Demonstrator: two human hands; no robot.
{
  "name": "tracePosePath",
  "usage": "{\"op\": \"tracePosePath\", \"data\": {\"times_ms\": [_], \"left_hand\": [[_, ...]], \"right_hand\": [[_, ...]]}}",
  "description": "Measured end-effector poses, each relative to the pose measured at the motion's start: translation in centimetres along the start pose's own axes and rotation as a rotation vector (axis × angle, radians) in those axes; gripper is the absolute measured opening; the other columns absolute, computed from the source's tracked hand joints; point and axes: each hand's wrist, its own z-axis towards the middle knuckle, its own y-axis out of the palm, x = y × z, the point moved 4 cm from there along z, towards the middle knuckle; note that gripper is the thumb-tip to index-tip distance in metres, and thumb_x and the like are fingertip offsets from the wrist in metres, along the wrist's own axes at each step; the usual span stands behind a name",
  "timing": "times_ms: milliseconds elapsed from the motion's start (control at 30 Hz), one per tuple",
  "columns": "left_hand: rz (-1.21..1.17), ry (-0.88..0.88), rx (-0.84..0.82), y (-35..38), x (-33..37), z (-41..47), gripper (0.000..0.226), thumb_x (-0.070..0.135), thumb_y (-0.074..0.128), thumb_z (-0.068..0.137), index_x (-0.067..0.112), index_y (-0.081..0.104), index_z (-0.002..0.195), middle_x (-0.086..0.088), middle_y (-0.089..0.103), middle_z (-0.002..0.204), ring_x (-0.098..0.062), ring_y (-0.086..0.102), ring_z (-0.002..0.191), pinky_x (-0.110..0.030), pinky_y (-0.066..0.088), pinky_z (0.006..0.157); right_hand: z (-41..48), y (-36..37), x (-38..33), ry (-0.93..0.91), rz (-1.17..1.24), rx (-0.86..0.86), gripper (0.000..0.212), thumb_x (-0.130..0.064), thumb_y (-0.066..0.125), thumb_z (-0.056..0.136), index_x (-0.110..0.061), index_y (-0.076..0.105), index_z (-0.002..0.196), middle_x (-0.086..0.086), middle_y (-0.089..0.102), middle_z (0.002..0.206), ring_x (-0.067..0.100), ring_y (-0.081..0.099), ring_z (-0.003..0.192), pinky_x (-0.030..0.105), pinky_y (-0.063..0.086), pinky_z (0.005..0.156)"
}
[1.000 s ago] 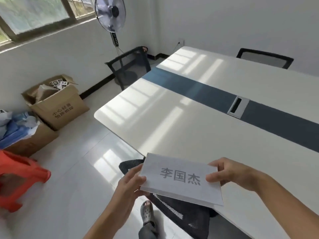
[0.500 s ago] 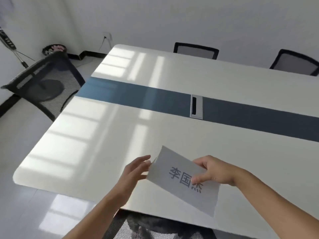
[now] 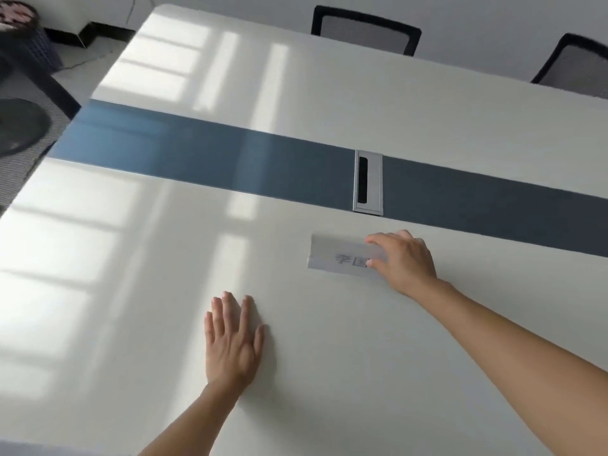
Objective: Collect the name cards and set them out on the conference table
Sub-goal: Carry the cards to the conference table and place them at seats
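Note:
A white folded name card [image 3: 339, 255] with grey printed characters stands on the white conference table [image 3: 164, 258], just short of the table's blue middle stripe. My right hand [image 3: 403, 258] grips the card's right end, thumb at the front and fingers over the top, and hides part of the print. My left hand [image 3: 233, 340] lies flat on the tabletop nearer to me, fingers spread, holding nothing.
A metal cable hatch [image 3: 368, 181] is set in the blue stripe [image 3: 197, 149] right behind the card. Two black mesh chairs [image 3: 365, 31] [image 3: 575, 65] stand at the far side. Another dark chair [image 3: 23, 126] and a bin [image 3: 19, 24] are at the left.
The card went from both hands, held flat in the air, down onto the table as a folded tent. My left hand let go and dropped flat on the tabletop. The view swung right over the table.

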Motion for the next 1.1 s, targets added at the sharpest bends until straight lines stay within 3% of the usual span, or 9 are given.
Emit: {"op": "tracePosePath", "data": {"times_ms": [100,400,567,733,1100], "left_hand": [[0.012,-0.018,-0.005,0.8,-0.2,0.2,0.065,0.052,0.026,0.091,0.020,0.029,0.148,-0.022,0.023,0.156,-0.038,0.012,0.146,-0.041,-0.003,0.118],[0.038,-0.031,-0.042,1.0,-0.2,0.4,0.068,0.056,0.015,0.093,0.019,0.033,0.147,-0.021,0.025,0.156,-0.037,0.011,0.146,-0.044,0.003,0.118],[0.049,-0.039,-0.069,1.3,-0.3,0.4,0.069,0.056,0.015,0.092,0.017,0.034,0.146,-0.022,0.025,0.156,-0.039,0.013,0.145,-0.045,0.005,0.118],[0.041,-0.033,-0.056,1.1,-0.3,0.4,0.070,0.056,0.015,0.092,0.015,0.035,0.146,-0.023,0.024,0.156,-0.039,0.014,0.145,-0.044,0.003,0.118],[0.035,-0.036,-0.034,1.2,-0.3,0.6,0.072,0.058,0.011,0.092,0.016,0.037,0.145,-0.023,0.028,0.154,-0.040,0.017,0.145,-0.045,0.006,0.118]], "right_hand": [[3.5,1.8,0.4,-0.025,0.011,0.002,0.042,-0.031,0.066,0.085,-0.026,0.058,0.126,-0.003,0.065,0.125,0.023,0.047,0.121,0.038,0.035,0.095],[9.5,2.7,1.2,-0.029,0.022,0.005,0.047,-0.032,0.066,0.085,-0.030,0.056,0.130,-0.003,0.063,0.132,0.025,0.046,0.122,0.041,0.032,0.098],[6.4,2.6,0.8,-0.028,-0.081,0.167,0.063,-0.028,0.064,0.085,-0.024,0.042,0.143,0.011,0.039,0.152,0.034,0.027,0.142,0.053,0.024,0.111],[4.1,4.9,0.8,-0.034,-0.141,0.050,0.079,-0.028,0.059,0.087,-0.026,0.017,0.153,0.010,0.007,0.163,0.033,-0.002,0.150,0.053,0.011,0.118],[4.6,4.4,1.4,-0.058,-0.166,0.001,0.085,-0.030,0.056,0.086,-0.029,0.004,0.154,0.006,-0.005,0.164,0.029,-0.012,0.150,0.047,0.007,0.121]]}}
